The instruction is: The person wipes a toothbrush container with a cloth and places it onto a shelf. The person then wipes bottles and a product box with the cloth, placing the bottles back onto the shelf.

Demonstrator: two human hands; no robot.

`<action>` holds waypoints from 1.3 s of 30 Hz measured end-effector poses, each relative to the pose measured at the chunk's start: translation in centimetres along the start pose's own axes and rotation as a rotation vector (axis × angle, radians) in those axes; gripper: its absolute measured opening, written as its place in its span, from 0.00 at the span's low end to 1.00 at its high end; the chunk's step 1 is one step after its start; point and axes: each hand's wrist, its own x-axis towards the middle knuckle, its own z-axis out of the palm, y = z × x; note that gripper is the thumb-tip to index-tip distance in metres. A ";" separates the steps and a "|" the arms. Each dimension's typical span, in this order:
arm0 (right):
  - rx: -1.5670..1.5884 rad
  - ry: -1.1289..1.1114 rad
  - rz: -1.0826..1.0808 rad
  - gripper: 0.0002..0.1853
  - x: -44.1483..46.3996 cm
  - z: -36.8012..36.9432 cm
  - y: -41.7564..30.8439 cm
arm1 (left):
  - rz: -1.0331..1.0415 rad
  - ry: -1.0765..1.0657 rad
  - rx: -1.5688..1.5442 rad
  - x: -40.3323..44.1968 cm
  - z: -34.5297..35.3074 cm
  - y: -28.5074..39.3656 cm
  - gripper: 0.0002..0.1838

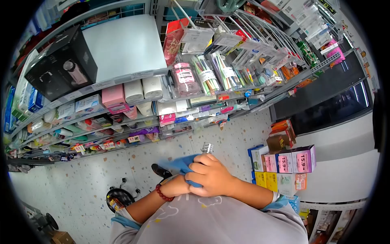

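Observation:
Both of my hands are together in front of my shirt, low in the middle of the head view. My right hand (pixel 213 175) is closed around a blue cloth (pixel 189 164), which bunches between the hands and trails off blurred to the left. A small silvery object (pixel 207 148) sticks up just beyond its knuckles. Beside and partly under it lies my left hand (pixel 175 186), a red bead bracelet at its wrist. The fingers of my left hand are hidden by the cloth and my right hand.
Store shelves (pixel 126 77) packed with goods run across the front, with a black box (pixel 63 65) on the upper left. Priced cartons (pixel 284 162) are stacked at the right. A round black object (pixel 120 198) stands on the speckled floor (pixel 81 175) at lower left.

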 end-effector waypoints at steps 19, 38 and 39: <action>1.042 -0.657 0.385 0.23 1.0 -5.2 14.9 | -0.020 0.851 -0.393 9.5 -0.9 10.6 0.22; 1.549 -0.083 0.645 0.19 6.5 -2.7 18.5 | 0.100 0.863 0.143 14.3 -4.7 9.0 0.36; 1.532 -0.038 0.646 0.19 7.0 -2.4 18.5 | 0.106 0.831 0.209 14.3 -5.1 9.2 0.36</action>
